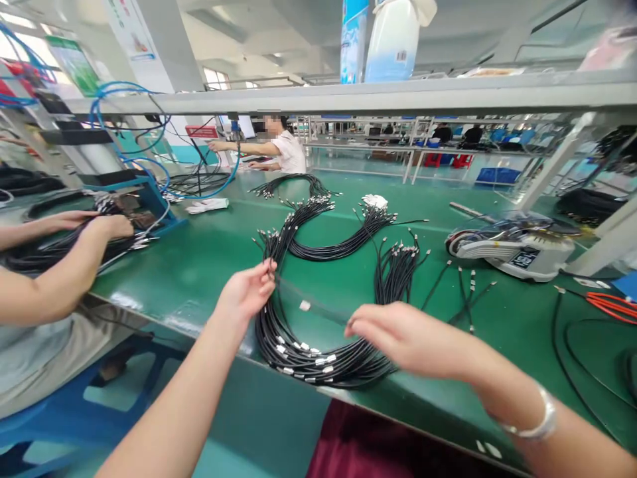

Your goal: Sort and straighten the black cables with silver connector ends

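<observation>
My left hand [247, 292] and my right hand [398, 335] are both pinched shut on the ends of a thin clear strip [311, 300], which looks like tape. It is stretched between them above a curved bundle of black cables [318, 358] with metal end plugs. The bundle lies on the green table [199, 259] near its front edge. Beneath the strip a small white scrap [304, 305] rests on the table. I wear a silver bracelet [540, 421] on my right wrist.
More black cable bundles [343, 242] lie further back. A grey tape dispenser [517, 249] stands at the right, with orange wires [612, 304] beyond it. A co-worker's hands [94, 226] handle cables at the left. Another person [283, 149] sits at the far end.
</observation>
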{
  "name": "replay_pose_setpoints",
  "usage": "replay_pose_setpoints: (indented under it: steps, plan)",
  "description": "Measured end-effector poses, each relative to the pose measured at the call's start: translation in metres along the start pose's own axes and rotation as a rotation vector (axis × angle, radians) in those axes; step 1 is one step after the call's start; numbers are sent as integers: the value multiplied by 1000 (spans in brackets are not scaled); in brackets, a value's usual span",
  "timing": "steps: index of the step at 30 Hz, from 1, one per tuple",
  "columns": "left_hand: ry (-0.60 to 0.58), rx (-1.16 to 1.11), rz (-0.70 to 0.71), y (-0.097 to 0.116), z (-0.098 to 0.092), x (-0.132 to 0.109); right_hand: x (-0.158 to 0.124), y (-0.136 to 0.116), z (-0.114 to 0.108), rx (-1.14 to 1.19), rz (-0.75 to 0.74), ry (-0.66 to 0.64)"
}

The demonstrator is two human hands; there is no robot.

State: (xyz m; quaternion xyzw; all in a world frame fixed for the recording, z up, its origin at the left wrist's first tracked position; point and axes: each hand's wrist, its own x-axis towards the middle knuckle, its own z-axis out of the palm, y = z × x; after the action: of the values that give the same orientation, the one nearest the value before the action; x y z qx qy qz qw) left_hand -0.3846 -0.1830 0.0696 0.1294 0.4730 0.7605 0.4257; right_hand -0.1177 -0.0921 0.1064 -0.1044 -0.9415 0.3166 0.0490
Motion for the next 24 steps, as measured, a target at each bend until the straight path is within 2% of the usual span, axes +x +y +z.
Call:
replay_pose_setpoints:
  steps: [2, 4, 7, 8, 10, 11, 12, 14, 16, 18, 20, 24]
  plan:
    - [-42, 13, 86, 26, 10, 24, 6, 2, -20, -64, 41, 111]
    - [-65, 44, 183, 51, 22, 40, 16, 0, -28, -144, 61, 203]
    - [8, 333, 324, 65, 25, 38, 32, -3, -13, -144, 54, 184]
    - [56, 466, 370, 62, 20, 28, 36, -2, -2, -121, 56, 141]
    - [111, 634, 432, 40, 0, -5, 43, 5, 23, -70, 74, 48]
    - [74, 849, 515, 25, -11, -26, 46, 10, 34, -43, 87, 10]
    - [-40, 1031, 511, 7, -22, -48, 48, 15, 43, -12, 95, -19]
    - [-313, 1180, 383, -30, -38, -87, 50, 24, 56, 48, 92, -65]
    - [-367, 1182, 372, -61, -41, -111, 49, 29, 60, 71, 62, -101]
    - [-347, 1187, 423, -81, -35, -116, 45, 31, 61, 27, 26, -124]
    - [-325, 1224, 477, -91, -25, -108, 41, 31, 60, -46, 15, -125]
    - [-377, 1401, 532, -86, -11, -94, 36, 32, 57, -137, -8, -81]
